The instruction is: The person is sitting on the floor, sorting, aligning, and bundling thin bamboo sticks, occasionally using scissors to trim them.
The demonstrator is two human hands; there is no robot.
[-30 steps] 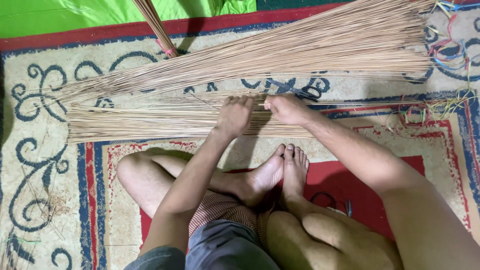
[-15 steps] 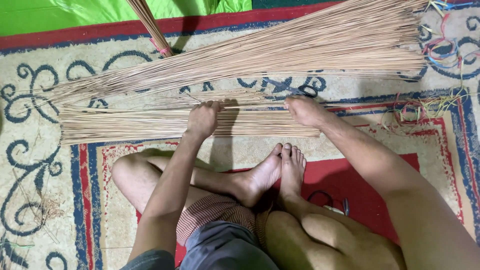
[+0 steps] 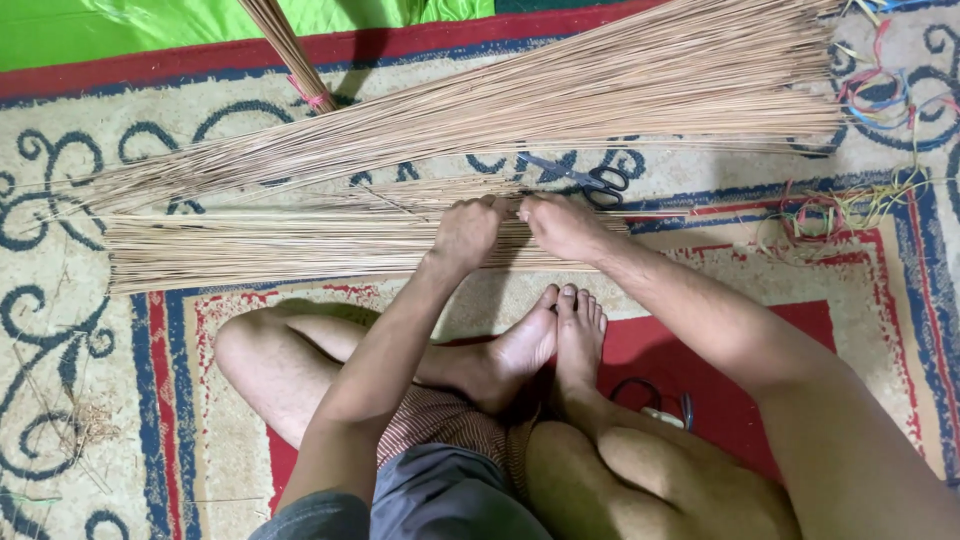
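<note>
A home floor used as a craft spot is shown: a patterned carpet (image 3: 120,400) in cream, blue and red is spread out, with a green mat (image 3: 120,30) at its far edge. Bundles of thin sticks (image 3: 300,245), black scissors (image 3: 600,183) and coloured string scraps (image 3: 850,205) are laid across it, and bare feet (image 3: 560,335) are seen.

A patterned carpet (image 3: 70,400) in cream, blue and red covers the floor, with a plain red panel (image 3: 700,340) near its middle. A bright green sheet (image 3: 130,25) lies along its far edge. A large fan of thin palm-leaf ribs (image 3: 600,90) spreads across the carpet. Black-handled scissors (image 3: 590,180) lie just below it. A tied stick bundle (image 3: 285,50) slants in from above. Coloured string scraps (image 3: 850,205) lie tangled beside the fan's wide end.
</note>
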